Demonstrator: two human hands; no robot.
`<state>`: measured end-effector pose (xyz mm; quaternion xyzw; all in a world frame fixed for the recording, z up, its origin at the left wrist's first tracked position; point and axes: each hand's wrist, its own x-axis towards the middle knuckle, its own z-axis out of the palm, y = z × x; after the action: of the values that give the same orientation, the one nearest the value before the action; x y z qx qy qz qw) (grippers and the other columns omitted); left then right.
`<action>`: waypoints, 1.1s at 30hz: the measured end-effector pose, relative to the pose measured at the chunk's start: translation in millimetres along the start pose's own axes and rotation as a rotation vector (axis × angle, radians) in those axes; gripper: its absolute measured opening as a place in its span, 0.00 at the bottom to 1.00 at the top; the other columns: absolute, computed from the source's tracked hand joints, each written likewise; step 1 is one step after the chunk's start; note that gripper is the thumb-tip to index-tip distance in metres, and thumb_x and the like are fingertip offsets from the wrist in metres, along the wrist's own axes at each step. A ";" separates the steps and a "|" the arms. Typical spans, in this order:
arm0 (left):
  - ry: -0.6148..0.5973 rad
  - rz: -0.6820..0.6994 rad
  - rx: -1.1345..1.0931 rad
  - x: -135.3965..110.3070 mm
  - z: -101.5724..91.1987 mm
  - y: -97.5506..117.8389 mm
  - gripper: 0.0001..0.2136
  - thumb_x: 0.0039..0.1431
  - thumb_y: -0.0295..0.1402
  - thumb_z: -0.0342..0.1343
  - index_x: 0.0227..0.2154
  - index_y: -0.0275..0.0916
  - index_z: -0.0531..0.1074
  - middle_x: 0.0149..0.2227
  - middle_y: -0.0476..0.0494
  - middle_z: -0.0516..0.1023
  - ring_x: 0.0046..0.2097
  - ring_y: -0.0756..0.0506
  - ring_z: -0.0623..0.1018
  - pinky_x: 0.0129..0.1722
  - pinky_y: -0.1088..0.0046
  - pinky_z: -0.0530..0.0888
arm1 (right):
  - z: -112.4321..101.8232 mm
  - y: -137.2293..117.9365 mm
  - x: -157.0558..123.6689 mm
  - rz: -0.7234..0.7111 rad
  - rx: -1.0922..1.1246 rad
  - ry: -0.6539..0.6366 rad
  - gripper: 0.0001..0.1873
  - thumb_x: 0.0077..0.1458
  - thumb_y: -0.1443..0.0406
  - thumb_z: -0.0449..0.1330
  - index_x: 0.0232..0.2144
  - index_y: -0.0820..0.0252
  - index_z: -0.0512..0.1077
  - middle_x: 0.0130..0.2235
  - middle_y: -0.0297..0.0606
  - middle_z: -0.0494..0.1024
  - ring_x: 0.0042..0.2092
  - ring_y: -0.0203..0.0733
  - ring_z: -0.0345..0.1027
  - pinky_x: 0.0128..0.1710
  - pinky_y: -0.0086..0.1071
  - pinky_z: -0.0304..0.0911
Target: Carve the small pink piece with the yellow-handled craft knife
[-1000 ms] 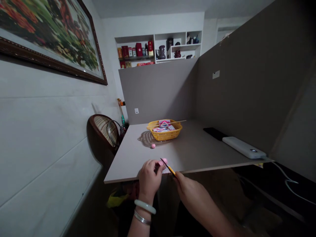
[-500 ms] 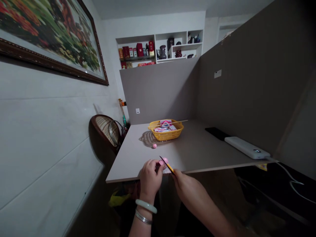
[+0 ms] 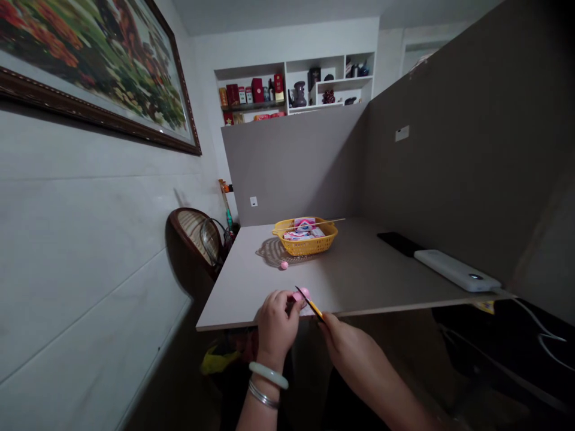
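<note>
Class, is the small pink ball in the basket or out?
Out: the small pink ball lies on the tabletop, in front of the yellow basket.

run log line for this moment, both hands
left hand holds pink ball | right hand holds yellow-handled knife, tip at ball | second pink ball on table by yellow basket

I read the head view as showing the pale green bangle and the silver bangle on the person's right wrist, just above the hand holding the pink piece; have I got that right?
Not quite: the head view shows the pale green bangle and the silver bangle on the left wrist, not the right. They do sit just above the hand holding the pink piece, which is the left hand.
</note>
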<state>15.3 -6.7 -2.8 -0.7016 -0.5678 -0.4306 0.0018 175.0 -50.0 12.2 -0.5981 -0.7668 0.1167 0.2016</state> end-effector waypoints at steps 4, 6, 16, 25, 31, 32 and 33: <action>0.002 -0.001 -0.004 -0.4 0.5 0.4 0.08 0.61 0.39 0.52 0.32 0.42 0.71 0.34 0.48 0.75 0.38 0.46 0.73 0.35 0.73 0.67 | -1.1 4.1 -11.4 0.020 0.027 -0.023 0.15 0.65 0.66 0.41 0.40 0.57 0.67 0.34 0.40 0.79 0.35 0.42 0.75 0.27 0.29 0.49; 0.006 -0.001 0.001 0.1 1.0 -0.4 0.07 0.60 0.39 0.53 0.33 0.42 0.71 0.34 0.48 0.75 0.38 0.46 0.73 0.35 0.73 0.67 | -2.3 1.2 -7.4 0.014 -0.012 -0.011 0.15 0.64 0.66 0.41 0.39 0.58 0.67 0.33 0.40 0.79 0.35 0.43 0.75 0.26 0.29 0.49; 0.006 0.020 0.003 -0.4 0.8 -1.5 0.08 0.61 0.40 0.51 0.33 0.42 0.71 0.34 0.48 0.75 0.37 0.47 0.73 0.36 0.73 0.67 | 3.1 6.8 -13.1 0.012 0.012 -0.007 0.15 0.65 0.66 0.41 0.43 0.57 0.67 0.35 0.40 0.80 0.36 0.43 0.76 0.27 0.29 0.50; 0.015 0.009 -0.001 1.0 1.3 -2.1 0.08 0.61 0.39 0.52 0.33 0.42 0.71 0.34 0.47 0.75 0.37 0.47 0.73 0.36 0.73 0.67 | 3.9 1.0 -4.2 -0.012 -0.042 0.014 0.14 0.65 0.66 0.41 0.39 0.57 0.67 0.34 0.39 0.80 0.34 0.43 0.75 0.25 0.29 0.47; 0.001 0.020 0.007 -0.1 1.1 -2.0 0.09 0.62 0.40 0.51 0.33 0.41 0.71 0.35 0.46 0.75 0.38 0.47 0.73 0.36 0.72 0.67 | 6.5 7.5 -11.7 -0.014 -0.014 0.031 0.14 0.65 0.66 0.41 0.41 0.57 0.67 0.34 0.39 0.79 0.35 0.42 0.75 0.26 0.29 0.50; 0.004 0.020 0.014 0.0 1.1 -2.3 0.09 0.61 0.40 0.51 0.33 0.41 0.71 0.35 0.46 0.75 0.38 0.47 0.73 0.36 0.72 0.67 | 5.6 5.4 -7.2 -0.018 -0.030 0.033 0.14 0.65 0.66 0.41 0.40 0.57 0.67 0.34 0.39 0.79 0.34 0.42 0.75 0.26 0.29 0.49; 0.008 0.018 0.020 0.2 1.0 -2.6 0.09 0.61 0.40 0.51 0.34 0.41 0.71 0.35 0.46 0.75 0.38 0.46 0.73 0.36 0.72 0.67 | 4.4 3.0 -2.5 -0.023 -0.043 0.034 0.14 0.65 0.66 0.41 0.39 0.58 0.67 0.33 0.39 0.79 0.34 0.42 0.75 0.26 0.29 0.49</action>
<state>13.8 -5.1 -4.6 -0.7047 -0.5660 -0.4276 0.0150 176.1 -51.4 6.5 -0.5955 -0.7723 0.0877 0.2030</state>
